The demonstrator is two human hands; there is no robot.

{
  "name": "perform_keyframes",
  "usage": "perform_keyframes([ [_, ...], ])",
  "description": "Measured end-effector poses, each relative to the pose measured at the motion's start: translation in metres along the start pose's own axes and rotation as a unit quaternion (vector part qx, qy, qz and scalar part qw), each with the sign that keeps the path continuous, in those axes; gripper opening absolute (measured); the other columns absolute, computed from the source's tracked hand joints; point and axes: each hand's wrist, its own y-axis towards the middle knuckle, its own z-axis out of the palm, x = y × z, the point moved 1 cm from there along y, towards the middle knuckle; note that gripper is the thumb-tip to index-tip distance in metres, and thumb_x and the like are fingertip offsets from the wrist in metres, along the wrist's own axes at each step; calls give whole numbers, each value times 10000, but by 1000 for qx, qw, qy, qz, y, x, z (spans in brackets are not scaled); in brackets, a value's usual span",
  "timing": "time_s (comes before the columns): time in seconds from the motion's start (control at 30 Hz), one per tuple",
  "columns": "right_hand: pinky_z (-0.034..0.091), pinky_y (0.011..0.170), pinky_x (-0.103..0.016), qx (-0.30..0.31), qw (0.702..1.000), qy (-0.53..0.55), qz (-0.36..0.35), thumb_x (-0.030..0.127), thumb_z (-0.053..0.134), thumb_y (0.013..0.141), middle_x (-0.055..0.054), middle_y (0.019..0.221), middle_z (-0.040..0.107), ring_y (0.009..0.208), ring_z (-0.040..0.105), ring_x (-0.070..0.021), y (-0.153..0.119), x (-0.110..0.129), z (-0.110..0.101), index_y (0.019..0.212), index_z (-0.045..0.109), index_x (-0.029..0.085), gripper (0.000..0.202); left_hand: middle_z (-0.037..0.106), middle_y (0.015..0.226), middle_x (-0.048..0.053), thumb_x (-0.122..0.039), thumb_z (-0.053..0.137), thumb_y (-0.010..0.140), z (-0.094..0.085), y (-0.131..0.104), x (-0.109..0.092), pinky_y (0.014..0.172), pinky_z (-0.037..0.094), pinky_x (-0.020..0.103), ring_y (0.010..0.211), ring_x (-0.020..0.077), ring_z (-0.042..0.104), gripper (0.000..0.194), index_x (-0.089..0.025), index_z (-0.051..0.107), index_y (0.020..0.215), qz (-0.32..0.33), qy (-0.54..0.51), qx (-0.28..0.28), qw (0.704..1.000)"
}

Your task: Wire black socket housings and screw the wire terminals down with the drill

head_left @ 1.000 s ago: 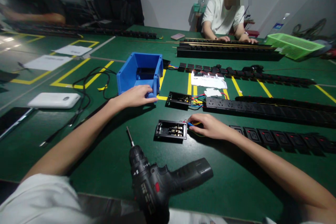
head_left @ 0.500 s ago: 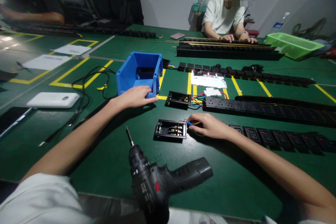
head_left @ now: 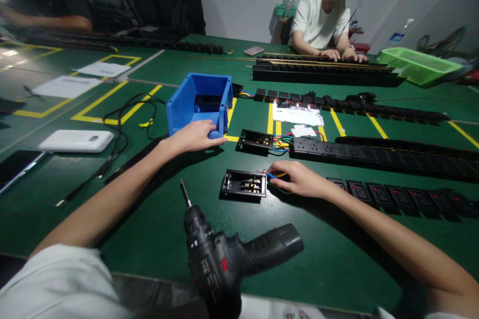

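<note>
My left hand lies over the low front lip of a blue plastic bin, thumb stretched out along the outside; some fingertips are hidden. A dark block shows inside the bin. My right hand is closed on the coloured wires at the right end of an open black socket housing, with brass contacts showing inside it. Closest to me lies a black cordless drill, its bit pointing away to the upper left; neither hand touches it.
A second open housing is wired to a long black power strip. Rows of socket modules run along the right. On the left lie a white power bank, a phone and black cables. A co-worker sits opposite.
Hardly anything differs. Both my hands keep their places at the bin and the wires; the view has only shifted very slightly.
</note>
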Motion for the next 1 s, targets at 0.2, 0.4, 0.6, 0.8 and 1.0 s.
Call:
perform_keyframes([
  [0.2,453,854,-293,-2,1000,3,-3,372,508,947,-71,1047,629,947,586,-160,-1,-1,0,1087,589,157,268,656,927,101,-686,445,827,-3,0,3,764,457,336,845,233,621,549,-189,678,846,9,-33,-8,999],
  [0.4,450,851,-286,-1,1000,2,0,371,500,952,-59,1053,626,953,579,-153,-1,0,-1,1085,584,168,257,680,889,58,-582,606,762,-15,-2,10,728,473,287,794,176,625,417,-183,702,835,43,-174,-66,982],
  [0.6,452,847,-290,1,1000,0,-11,380,489,959,-63,1041,623,936,579,-153,-1,0,1,1093,588,160,276,707,874,44,-416,593,808,-39,-10,8,777,501,281,821,164,640,263,-179,703,841,13,-261,-118,958],
  [0.8,455,877,-297,-29,998,1,-49,340,506,951,-77,1082,586,985,548,-153,-1,0,0,1115,576,157,255,699,898,56,-272,602,865,-42,-21,-36,777,517,272,806,137,633,179,-125,678,935,78,-301,-145,939],
  [1.0,455,895,-314,-69,992,-22,-101,289,529,931,-92,1089,570,1025,515,-167,-2,0,1,1111,588,150,235,635,1048,108,-153,362,973,-15,-36,-108,874,480,317,990,173,585,257,-143,610,1041,304,-284,-27,909],
])
